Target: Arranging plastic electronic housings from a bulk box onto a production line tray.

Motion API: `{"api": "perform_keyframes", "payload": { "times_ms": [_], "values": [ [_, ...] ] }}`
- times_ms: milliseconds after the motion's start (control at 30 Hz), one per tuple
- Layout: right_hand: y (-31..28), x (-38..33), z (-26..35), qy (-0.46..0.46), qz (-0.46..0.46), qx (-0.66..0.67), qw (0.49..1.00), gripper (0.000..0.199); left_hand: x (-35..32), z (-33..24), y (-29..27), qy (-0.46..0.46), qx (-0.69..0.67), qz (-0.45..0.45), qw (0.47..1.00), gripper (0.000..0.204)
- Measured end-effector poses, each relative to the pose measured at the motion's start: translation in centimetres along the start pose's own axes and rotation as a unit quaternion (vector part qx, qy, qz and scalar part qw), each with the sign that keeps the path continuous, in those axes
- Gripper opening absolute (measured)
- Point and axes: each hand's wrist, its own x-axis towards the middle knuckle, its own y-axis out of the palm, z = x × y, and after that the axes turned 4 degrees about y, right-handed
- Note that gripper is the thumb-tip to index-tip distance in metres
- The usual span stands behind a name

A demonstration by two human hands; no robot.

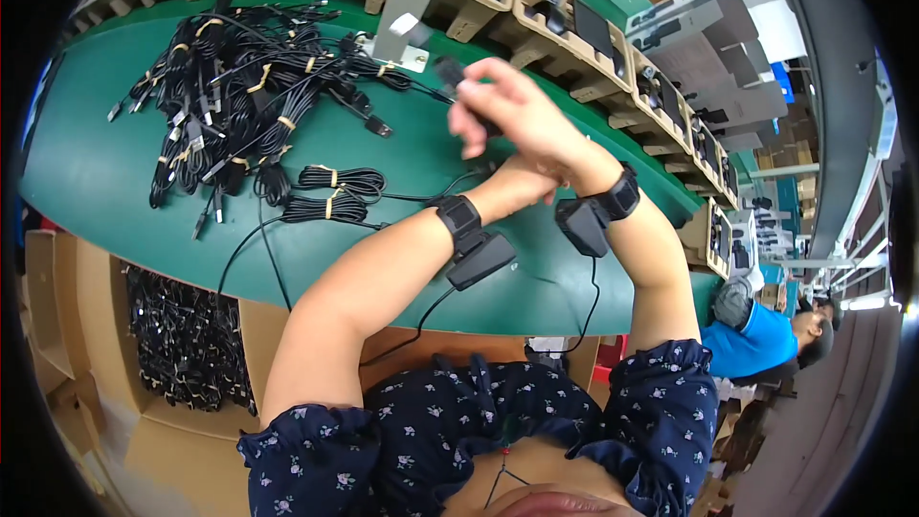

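My right hand (517, 115) is raised over the far middle of the green table, its fingers curled and slightly blurred round a black cable (448, 70). One thick dark end of the cable sticks out past the fingertips. My left hand (536, 179) lies crossed beneath my right wrist, which hides its fingers. Left of my hands, two coiled black cables (335, 193) with tan ties rest on the table. Beyond them spreads a large heap of tied black cables (230, 86) with metal plugs.
Moulded brown trays (574, 33) holding black devices line the table's far edge, behind a metal post (407, 5). A cardboard box (96, 302) full of black cables stands below at left. Grey printed boxes (704, 38) stand behind the trays. A co-worker in blue (751, 340) sits at right.
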Motion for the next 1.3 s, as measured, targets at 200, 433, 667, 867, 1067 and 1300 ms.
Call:
{"api": "perform_keyframes", "payload": {
  "times_ms": [200,433,667,867,1067,1300],
  "values": [
    [-6.5,-5.0,-1.4,-0.042,-0.183,0.081,0.979,0.016,-0.4,-2.0,-1.1,-0.06,-0.253,-0.007,0.966,0.041],
    [-7.8,-9.3,-5.7,-0.162,-0.228,-0.346,0.895,0.015,-0.2,-0.6,-1.3,-0.019,-0.288,-0.069,0.955,0.014],
    [-8.8,-11.3,-4.6,-0.08,-0.29,-0.366,0.881,0.033,-0.8,-0.5,-0.5,-0.057,-0.178,-0.045,0.981,0.018],
    [-20.8,-11.2,-1.5,-0.067,-0.54,-0.652,0.529,0.025,-0.2,0.4,-0.6,-0.086,-0.116,-0.033,0.989,0.02],
    [-28.0,-7.8,-1.2,0.093,-0.383,-0.82,0.415,0.02,0.1,0.3,-0.7,-0.094,-0.117,-0.024,0.988,0.018],
    [-30.5,-2.9,-2.8,0.163,-0.406,-0.703,0.561,0.029,0.1,0.0,-0.5,-0.098,-0.127,-0.039,0.986,0.014]
  ]
}}
